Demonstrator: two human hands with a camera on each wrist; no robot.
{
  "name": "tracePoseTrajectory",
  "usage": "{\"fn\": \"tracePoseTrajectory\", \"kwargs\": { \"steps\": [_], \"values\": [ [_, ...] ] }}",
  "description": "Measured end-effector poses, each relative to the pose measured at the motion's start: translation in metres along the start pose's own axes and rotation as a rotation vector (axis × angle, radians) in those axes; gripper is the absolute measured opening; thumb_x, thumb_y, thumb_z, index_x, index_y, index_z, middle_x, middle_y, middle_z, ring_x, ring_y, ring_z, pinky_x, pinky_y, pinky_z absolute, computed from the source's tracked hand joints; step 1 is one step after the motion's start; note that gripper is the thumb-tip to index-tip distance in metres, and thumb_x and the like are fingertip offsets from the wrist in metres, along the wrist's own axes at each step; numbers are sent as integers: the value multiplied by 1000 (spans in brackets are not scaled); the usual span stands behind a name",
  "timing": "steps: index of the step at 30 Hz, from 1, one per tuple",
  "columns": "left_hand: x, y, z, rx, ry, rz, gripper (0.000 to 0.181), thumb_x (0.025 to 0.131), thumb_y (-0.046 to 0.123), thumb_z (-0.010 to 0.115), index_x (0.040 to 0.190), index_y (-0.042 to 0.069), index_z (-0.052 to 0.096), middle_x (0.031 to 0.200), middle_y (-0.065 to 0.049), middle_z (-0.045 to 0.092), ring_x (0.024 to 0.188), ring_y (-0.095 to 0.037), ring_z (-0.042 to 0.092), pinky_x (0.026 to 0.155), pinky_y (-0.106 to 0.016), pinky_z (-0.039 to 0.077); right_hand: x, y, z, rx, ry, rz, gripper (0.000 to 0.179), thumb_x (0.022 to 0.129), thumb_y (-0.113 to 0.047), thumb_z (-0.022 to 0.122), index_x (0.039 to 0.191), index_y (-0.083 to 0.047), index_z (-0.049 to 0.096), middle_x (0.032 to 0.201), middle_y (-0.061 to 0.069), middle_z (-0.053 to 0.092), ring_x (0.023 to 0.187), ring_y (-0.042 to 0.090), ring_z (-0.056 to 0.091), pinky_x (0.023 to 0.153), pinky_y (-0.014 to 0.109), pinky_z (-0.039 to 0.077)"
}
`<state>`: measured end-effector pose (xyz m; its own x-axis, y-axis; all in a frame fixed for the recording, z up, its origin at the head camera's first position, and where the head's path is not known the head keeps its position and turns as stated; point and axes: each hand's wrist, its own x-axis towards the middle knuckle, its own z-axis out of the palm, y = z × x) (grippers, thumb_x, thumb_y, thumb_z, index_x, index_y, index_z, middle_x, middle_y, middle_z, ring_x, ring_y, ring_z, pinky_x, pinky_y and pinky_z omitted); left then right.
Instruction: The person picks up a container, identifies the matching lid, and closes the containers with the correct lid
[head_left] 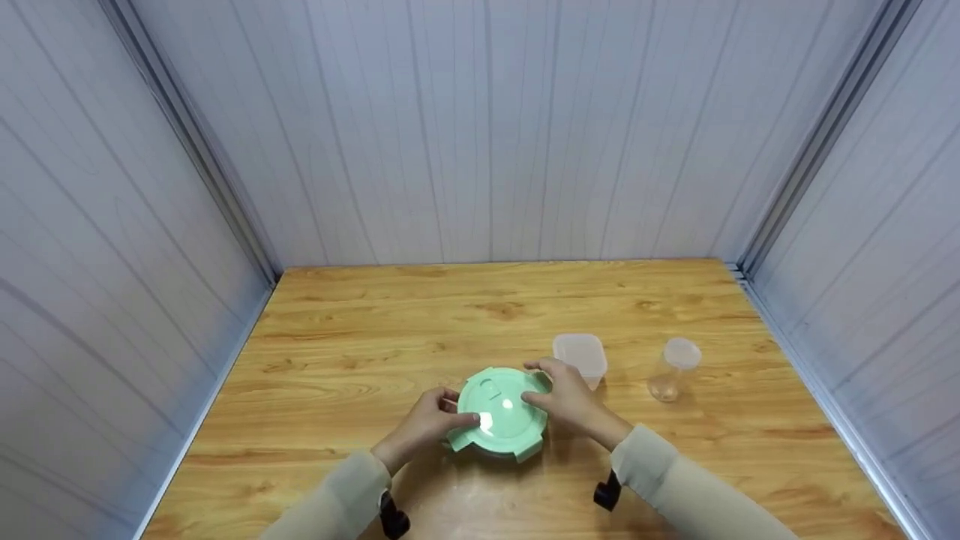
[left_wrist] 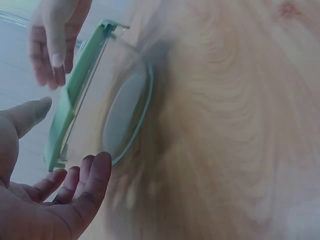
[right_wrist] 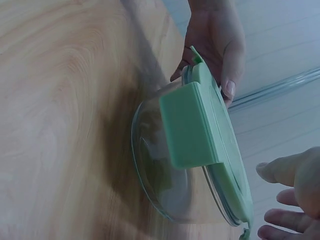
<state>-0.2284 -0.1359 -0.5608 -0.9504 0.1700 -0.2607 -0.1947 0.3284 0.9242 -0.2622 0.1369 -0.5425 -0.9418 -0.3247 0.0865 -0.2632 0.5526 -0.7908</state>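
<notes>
A round clear glass food container (right_wrist: 165,200) with a mint-green clip lid (head_left: 504,411) stands on the table between both hands. My left hand (head_left: 431,420) is at its left side, thumb over the lid's edge and fingers beside the glass wall. In the left wrist view, that hand's thumb and fingers (left_wrist: 92,185) are spread apart around the rim. My right hand (head_left: 570,397) hovers at the lid's right edge, fingers loosely extended and apart from it in the right wrist view. One green clip (right_wrist: 185,127) hangs down over the rim; others stick outward.
A small translucent square box (head_left: 580,354) sits just behind the right hand. Farther right stands a clear jar (head_left: 664,385) with a whitish lid (head_left: 682,352). Pale panel walls (head_left: 487,135) enclose the wooden table (head_left: 360,330) at the back and both sides.
</notes>
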Motion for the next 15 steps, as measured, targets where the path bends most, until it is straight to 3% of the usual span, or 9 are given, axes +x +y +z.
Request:
{"fn": "tracePoseTrajectory", "kwargs": {
  "steps": [7, 15],
  "values": [
    [-2, -4, 3, -50, 24, 38, 50, 91, 19, 87, 127, -7, 64, 100, -9, 66, 88, -17, 62, 70, -24, 55, 11, -1, 7, 17, -75, 75, 52, 101, -11, 78, 149, -2, 61, 154, 20, 61, 144, 40, 58, 118, 57, 50],
    [-1, -6, 4, -72, 39, 51, 42, 91, 11, 85, 123, -9, 66, 97, -9, 64, 89, -19, 60, 72, -25, 56, 15, 1, 11, -25, -138, 79, 54, 105, -15, 72, 152, 7, 56, 155, 27, 59, 147, 43, 55, 121, 57, 47]
  ]
}}
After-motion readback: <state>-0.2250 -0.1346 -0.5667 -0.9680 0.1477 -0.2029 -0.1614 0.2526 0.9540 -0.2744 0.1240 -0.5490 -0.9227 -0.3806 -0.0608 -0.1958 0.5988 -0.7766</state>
